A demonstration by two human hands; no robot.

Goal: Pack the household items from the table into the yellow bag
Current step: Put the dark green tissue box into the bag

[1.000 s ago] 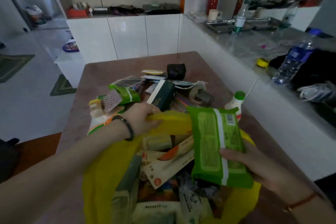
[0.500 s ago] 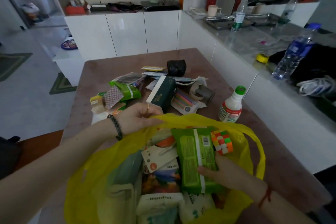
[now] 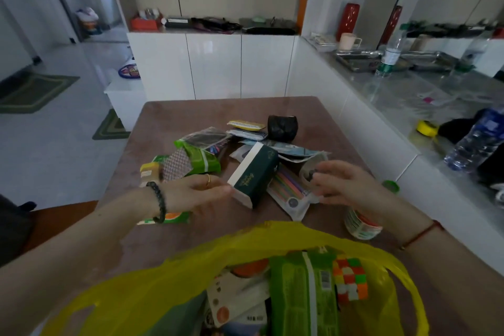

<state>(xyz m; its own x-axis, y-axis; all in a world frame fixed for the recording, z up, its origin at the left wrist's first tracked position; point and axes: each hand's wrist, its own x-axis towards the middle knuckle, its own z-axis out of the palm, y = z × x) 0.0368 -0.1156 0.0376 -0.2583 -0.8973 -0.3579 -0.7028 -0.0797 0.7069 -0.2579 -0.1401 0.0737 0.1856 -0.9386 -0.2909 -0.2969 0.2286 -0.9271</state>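
Yellow plastic bag is seen nearest, cut off by the bottom edge, with a green wipes packet and a multicoloured puzzle cube inside. Beyond it, the left hand is spread open beside a dark green box. The right hand is part curled over a tape roll; whether it is gripped cannot be told. A white bottle is largely hidden under the right wrist.

white cabinets along the back wall, a cluttered side bench with a pink mug, red vase, two clear water bottles, yellow tape roll, green floor mats off left
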